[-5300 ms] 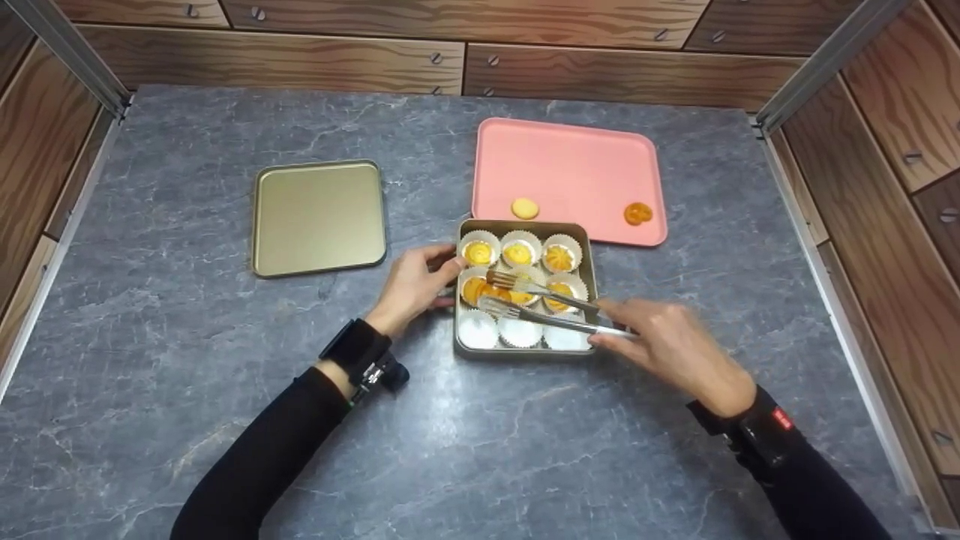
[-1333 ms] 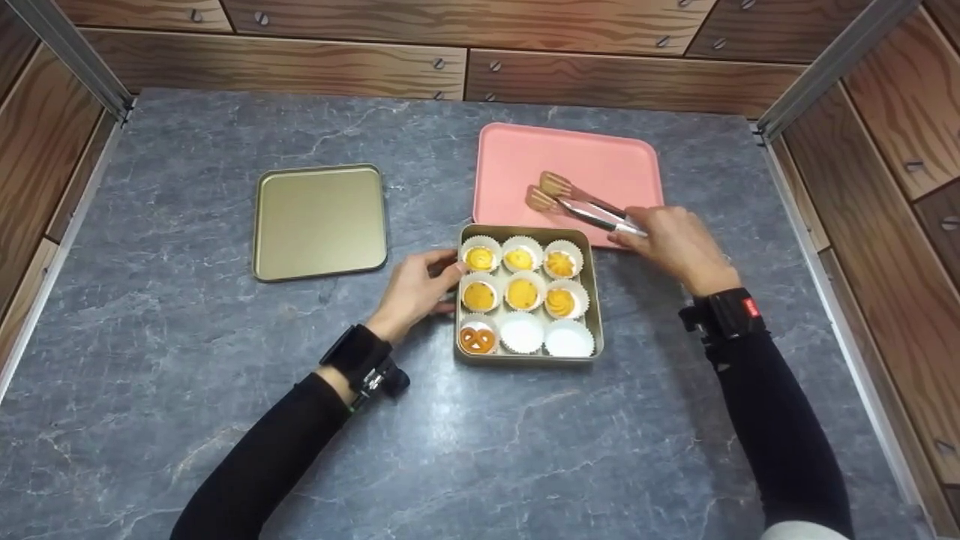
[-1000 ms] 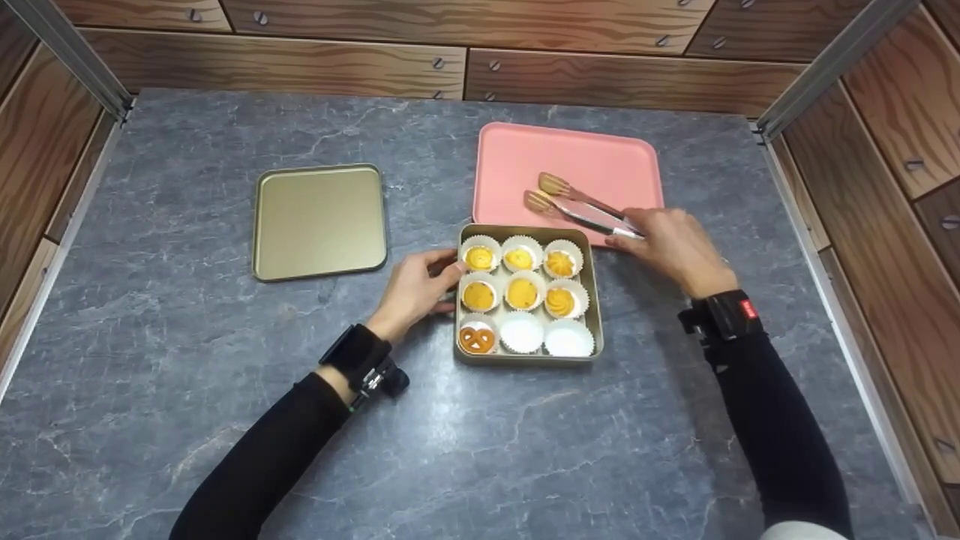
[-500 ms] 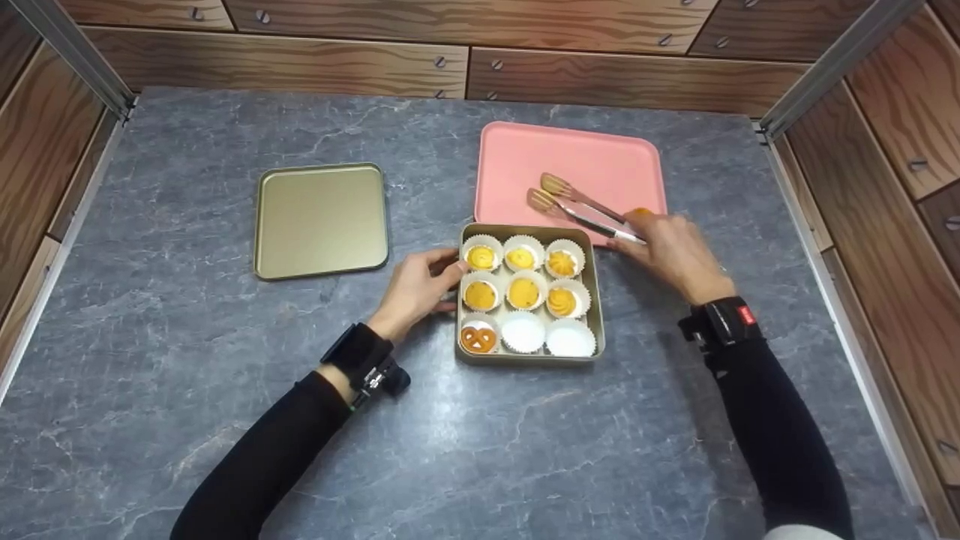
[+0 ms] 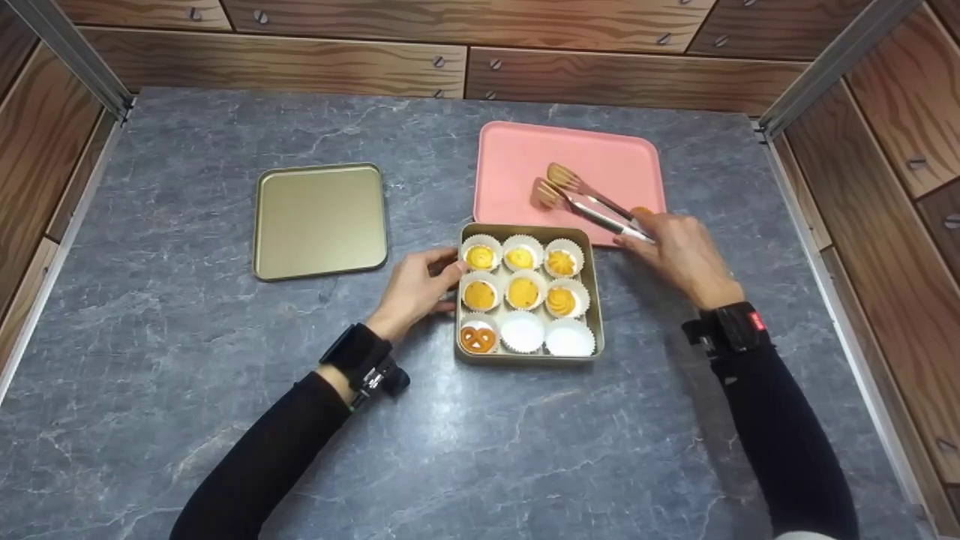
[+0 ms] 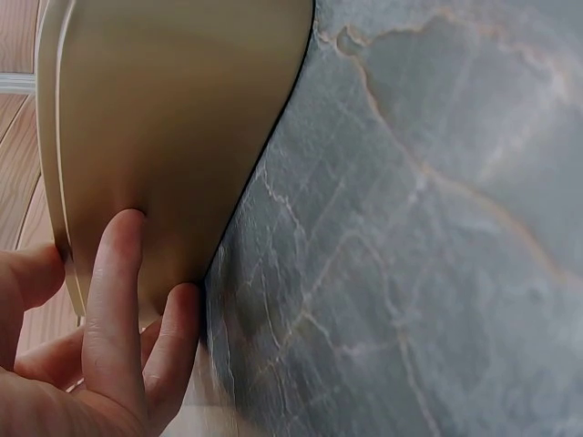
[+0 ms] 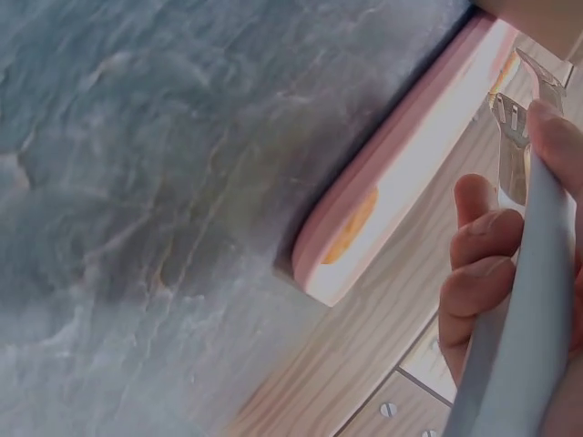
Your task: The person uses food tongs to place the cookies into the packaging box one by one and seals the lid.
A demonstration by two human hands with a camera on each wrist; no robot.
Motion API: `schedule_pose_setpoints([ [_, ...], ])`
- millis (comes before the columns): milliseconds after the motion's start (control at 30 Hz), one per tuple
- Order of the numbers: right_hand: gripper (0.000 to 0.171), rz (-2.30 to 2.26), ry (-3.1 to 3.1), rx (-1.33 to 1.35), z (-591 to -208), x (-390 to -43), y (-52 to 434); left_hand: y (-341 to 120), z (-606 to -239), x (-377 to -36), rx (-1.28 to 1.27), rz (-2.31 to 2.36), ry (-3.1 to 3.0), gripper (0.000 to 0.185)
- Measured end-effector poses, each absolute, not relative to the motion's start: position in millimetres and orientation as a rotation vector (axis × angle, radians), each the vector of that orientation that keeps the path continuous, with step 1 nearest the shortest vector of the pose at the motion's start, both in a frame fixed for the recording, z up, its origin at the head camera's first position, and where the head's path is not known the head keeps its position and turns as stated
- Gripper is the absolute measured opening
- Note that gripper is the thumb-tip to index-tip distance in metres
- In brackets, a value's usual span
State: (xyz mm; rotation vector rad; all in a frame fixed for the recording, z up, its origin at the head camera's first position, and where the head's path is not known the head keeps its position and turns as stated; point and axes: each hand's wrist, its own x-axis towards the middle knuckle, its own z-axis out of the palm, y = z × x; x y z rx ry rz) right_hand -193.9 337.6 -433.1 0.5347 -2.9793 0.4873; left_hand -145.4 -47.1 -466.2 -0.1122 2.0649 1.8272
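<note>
Gripping slim silver tongs (image 5: pixel 592 204) with gold forked tips, right hand (image 5: pixel 679 251) hovers over pink tray (image 5: pixel 600 150).

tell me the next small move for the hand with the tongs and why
Probably close the tongs on the cookie under their tips on the pink tray. The right hand holds them open there, and two paper cups in the tin, steadied by the left hand, sit empty.

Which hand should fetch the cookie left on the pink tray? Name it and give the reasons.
Right. The right hand already holds the tongs over the pink tray, beside the cookie. The left hand steadies the tin.
</note>
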Motion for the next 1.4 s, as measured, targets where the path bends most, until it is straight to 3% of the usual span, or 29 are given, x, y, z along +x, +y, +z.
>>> schedule_pose_setpoints([
  [200,0.026,0.502,-2.952,0.542,-426,-185,339,-48,-467,-146,-0.116,1.831,2.056,0.051],
  [533,0.047,0.502,-2.793,0.638,-418,-163,337,-47,-466,-144,-0.11,1.84,2.064,0.05],
  [833,0.05,0.518,-2.736,0.702,-412,-143,335,-47,-466,-145,-0.094,1.845,2.069,0.05],
  [1100,0.035,0.521,-2.76,0.792,-409,-125,335,-47,-466,-144,-0.121,1.849,2.064,0.05],
  [1400,0.048,0.552,-2.775,0.82,-407,-105,334,-46,-466,-144,-0.141,1.833,2.082,0.049],
])
